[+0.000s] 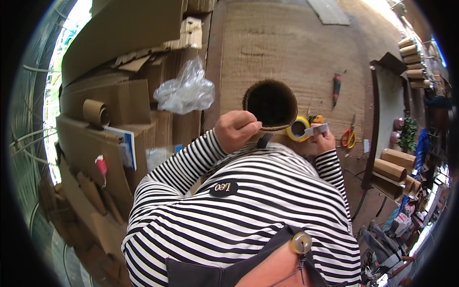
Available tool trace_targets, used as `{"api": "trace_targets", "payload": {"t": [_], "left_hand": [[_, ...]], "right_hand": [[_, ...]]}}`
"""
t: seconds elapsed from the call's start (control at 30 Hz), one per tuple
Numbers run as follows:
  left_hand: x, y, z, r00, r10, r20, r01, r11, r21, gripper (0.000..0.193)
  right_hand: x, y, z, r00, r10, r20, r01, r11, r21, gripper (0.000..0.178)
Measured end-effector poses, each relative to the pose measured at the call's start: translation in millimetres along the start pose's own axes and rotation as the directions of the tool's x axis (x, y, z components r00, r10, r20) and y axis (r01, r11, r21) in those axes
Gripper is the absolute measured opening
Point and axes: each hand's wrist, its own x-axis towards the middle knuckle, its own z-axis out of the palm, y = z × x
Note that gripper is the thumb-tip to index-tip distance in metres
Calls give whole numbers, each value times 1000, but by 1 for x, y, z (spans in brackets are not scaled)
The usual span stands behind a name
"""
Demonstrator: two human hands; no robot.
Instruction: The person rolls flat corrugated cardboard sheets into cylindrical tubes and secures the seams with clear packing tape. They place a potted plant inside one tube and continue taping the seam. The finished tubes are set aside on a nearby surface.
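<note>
Cylinder (289, 102), open end up, at near edge of table (272, 52).
Left hand (236, 130): fingers curled at its rim; cannot tell whether they grip it. Right hand (323, 139): fingers pinch pale piece (317, 129); yellow tape roll (291, 134) between that hand and cylinder. Scissors (351, 137) farther right.

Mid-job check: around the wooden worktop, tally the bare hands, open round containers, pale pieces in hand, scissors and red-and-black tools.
Bare hands: 2, left hand and right hand
Open round container: 1
Pale piece in hand: 1
Scissors: 1
Red-and-black tool: 1
Total: 6
</note>
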Motion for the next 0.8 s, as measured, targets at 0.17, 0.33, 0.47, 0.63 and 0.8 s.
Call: {"api": "trace_targets", "payload": {"t": [0.17, 0.33, 0.47, 0.63, 0.8], "left_hand": [[-5, 36, 16, 993, -71, 97, 72, 997, -9, 15], [6, 49, 24, 999, -39, 36, 34, 994, 108, 20], [13, 43, 20, 983, -160, -91, 170, 980, 107, 17], [11, 29, 29, 855, -408, -319, 441, 897, 36, 15], [10, 6, 37, 628, -605, -489, 639, 760, -118, 58]], "right_hand": [[8, 12, -3, 995, 82, 49, -75, 990, -118, 19], [3, -40, -2, 989, -33, 141, 64, 973, -220, 23], [10, -40, -8, 957, -206, 203, 217, 976, -30, 21], [-3, -66, 6, 959, -168, 227, 185, 981, -56, 18], [-14, -79, 9, 957, -249, 149, 284, 909, -305, 22]]}}
